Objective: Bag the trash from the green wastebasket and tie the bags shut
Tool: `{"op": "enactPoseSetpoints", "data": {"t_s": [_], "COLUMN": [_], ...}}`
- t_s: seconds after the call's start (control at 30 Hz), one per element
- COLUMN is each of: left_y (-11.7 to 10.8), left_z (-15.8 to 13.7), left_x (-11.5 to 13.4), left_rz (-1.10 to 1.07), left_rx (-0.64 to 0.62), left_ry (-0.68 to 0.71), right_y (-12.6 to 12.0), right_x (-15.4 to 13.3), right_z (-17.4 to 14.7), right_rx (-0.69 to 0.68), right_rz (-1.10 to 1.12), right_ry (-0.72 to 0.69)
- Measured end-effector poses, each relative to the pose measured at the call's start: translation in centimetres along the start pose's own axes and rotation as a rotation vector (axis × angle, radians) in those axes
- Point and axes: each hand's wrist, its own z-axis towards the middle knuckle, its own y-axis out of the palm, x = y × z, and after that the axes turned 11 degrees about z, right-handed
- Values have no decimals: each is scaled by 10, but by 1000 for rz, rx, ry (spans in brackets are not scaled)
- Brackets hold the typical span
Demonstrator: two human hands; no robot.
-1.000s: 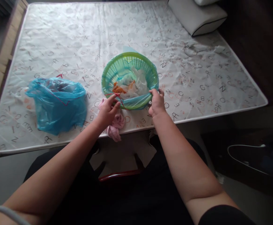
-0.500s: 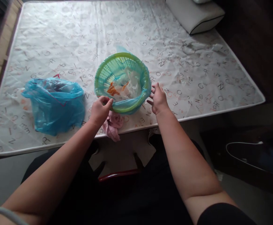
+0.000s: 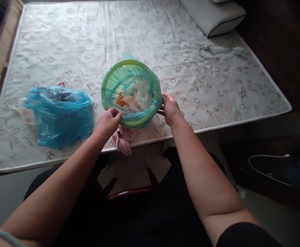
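A green plastic basket (image 3: 114, 67) with latticed walls stands tilted toward me, lined with a thin blue plastic bag (image 3: 155, 80) folded over its rim. Crumpled white plastic (image 3: 142, 91) and an orange scrap (image 3: 121, 99) lie inside. At the front left of the rim, my left hand (image 3: 108, 121) is closed in a pinch on the liner bag. My right hand (image 3: 171, 108) holds the basket's right side, some fingertips hidden behind it. A pink cloth (image 3: 123, 140) lies below the basket, at the mattress edge.
To the left, a filled blue plastic bag (image 3: 63, 121) with a red drawstring sits on the letter-printed mattress (image 3: 70, 37). A pale cushion-like block (image 3: 214, 17) rests at the far right. Below the front edge are a red chair part (image 3: 131, 192) and a white cable (image 3: 268, 156).
The basket has shifted slightly left and toward me. My right hand has closed in from beside the basket onto its side. My left hand has moved a little down and left.
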Motion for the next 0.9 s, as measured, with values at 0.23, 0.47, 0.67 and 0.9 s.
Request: {"op": "enactPoseSetpoints", "data": {"t_s": [0.23, 0.47, 0.67, 0.9], "left_y": [-2, 2, 2, 8], "left_z": [1, 2, 3, 3], "left_x": [-1, -7, -7, -9], "left_rz": [44, 104, 117, 162], "left_rx": [-35, -68, -80, -97], "left_ry": [9, 25, 68, 155], "right_y": [2, 2, -1, -6], "right_x": [-2, -3, 1, 7], "right_z": [-1, -3, -2, 2], "right_rx": [26, 43, 65, 74], "right_rz": [67, -19, -123, -192], "right_ry": [101, 146, 105, 90]}}
